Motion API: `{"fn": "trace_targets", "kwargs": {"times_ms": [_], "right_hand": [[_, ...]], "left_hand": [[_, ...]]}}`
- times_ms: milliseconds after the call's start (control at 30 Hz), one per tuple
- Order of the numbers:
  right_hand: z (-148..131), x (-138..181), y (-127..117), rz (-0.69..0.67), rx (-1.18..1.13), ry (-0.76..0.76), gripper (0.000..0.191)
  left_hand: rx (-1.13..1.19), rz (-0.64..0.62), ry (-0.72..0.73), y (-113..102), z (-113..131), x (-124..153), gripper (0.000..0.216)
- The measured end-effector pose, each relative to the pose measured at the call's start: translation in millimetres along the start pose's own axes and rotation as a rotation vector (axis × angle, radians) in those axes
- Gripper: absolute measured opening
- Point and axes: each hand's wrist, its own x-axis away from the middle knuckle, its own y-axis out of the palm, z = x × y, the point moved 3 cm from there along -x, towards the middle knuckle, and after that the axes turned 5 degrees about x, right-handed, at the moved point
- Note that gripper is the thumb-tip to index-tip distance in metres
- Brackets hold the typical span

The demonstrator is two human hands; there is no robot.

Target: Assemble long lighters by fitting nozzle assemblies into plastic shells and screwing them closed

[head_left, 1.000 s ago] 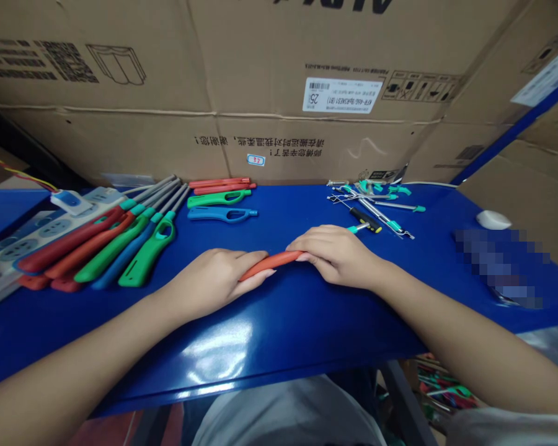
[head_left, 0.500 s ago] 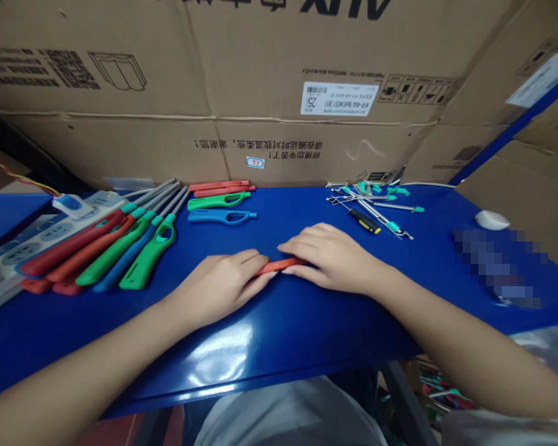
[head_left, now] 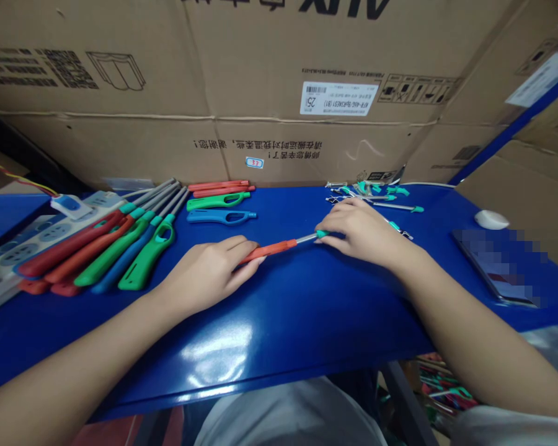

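Note:
My left hand (head_left: 204, 272) lies on the blue table (head_left: 279, 322), fingers curled over the butt of a red lighter handle (head_left: 270, 249). A thin metal rod with a green collar (head_left: 312, 236) sticks out of the handle's far end. My right hand (head_left: 360, 232) pinches that green collar end, next to the pile of loose metal rods with green tips (head_left: 376, 195).
A row of finished long lighters in red, green and blue (head_left: 106, 248) lies at the left beside a power strip (head_left: 32, 238). Empty red, green and blue handles (head_left: 221, 201) lie at the back. Cardboard boxes (head_left: 279, 93) wall the rear. A blurred phone (head_left: 495, 266) and a white mouse (head_left: 491, 218) sit right.
My right hand has slid right along the red handle to its far end, uncovering the metal rod with the green collar. The left hand has stayed on the handle's butt.

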Motion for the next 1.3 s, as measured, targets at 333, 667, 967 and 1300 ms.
{"fn": "trace_targets", "kwargs": {"times_ms": [333,667,967,1300], "right_hand": [[-55,-3,17,0.092,0.065,-0.291,0.031],[-61,1,14,0.097,0.029,-0.345,0.034],[-60,1,17,-0.022,-0.222,-0.295,0.032],[-41,-6,12,-0.162,-0.27,-0.061,0.012]], "left_hand": [[0.368,-0.028,-0.085,5,25,1,0.031],[0.357,0.049,-0.046,3,27,5,0.032],[-0.09,0.195,0.26,2,37,12,0.027],[0.093,-0.04,0.042,11,26,3,0.038]]}}
